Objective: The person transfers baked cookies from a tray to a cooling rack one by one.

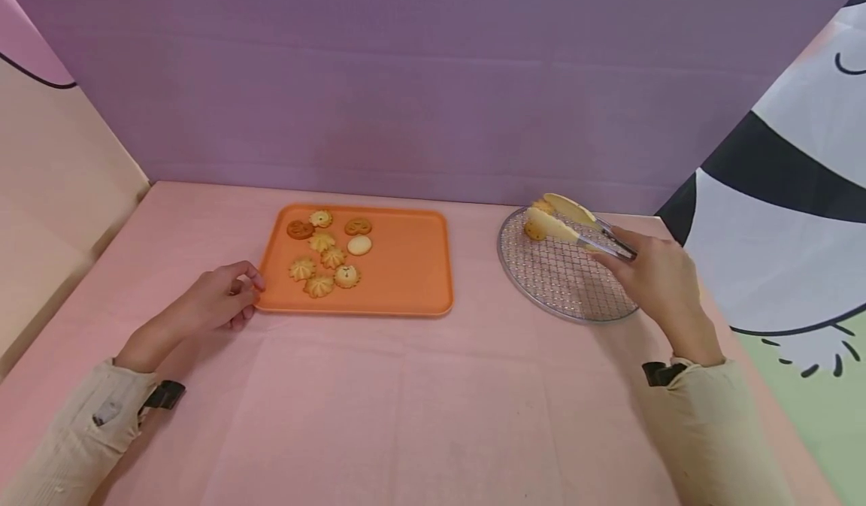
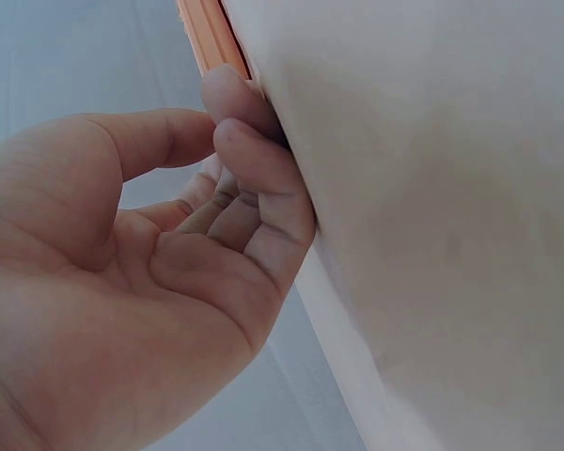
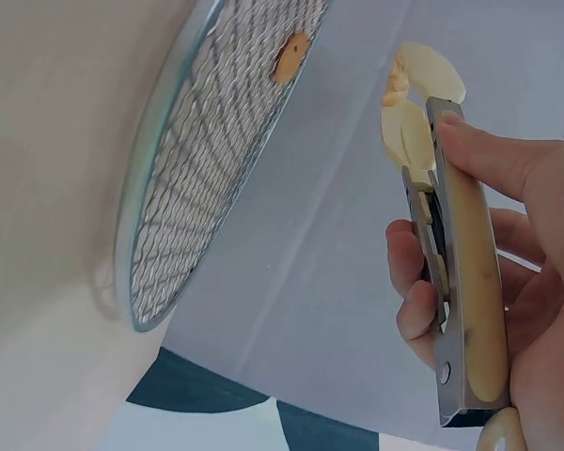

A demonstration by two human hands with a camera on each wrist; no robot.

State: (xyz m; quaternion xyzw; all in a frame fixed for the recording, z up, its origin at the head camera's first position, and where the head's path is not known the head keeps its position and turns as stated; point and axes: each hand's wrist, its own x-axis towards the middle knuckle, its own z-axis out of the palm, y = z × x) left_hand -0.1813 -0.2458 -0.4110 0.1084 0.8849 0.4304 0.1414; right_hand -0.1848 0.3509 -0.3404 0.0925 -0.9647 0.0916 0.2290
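My right hand [image 1: 659, 273] grips a pair of tongs [image 3: 470, 272] with pale, rounded tips. A cookie [image 3: 393, 80] sits between those tips, above the far left part of a round wire rack [image 1: 575, 280]. On the rack lies another cookie [image 3: 291, 58], just under the tongs in the head view. At the orange tray [image 1: 413, 265], my left hand [image 1: 213, 299] holds the near left corner, thumb on the rim and fingers curled by the edge; in the left wrist view the fingers [image 2: 254, 169] hide the corner. Several cookies [image 1: 319, 286] lie on the tray's left half.
Tray and rack stand side by side on a pink cloth-covered table [image 1: 406, 408], with a gap between them. A purple backdrop [image 1: 419, 85] rises behind the far edge. To the right hangs a printed panel [image 1: 778, 243] with a black and white figure.
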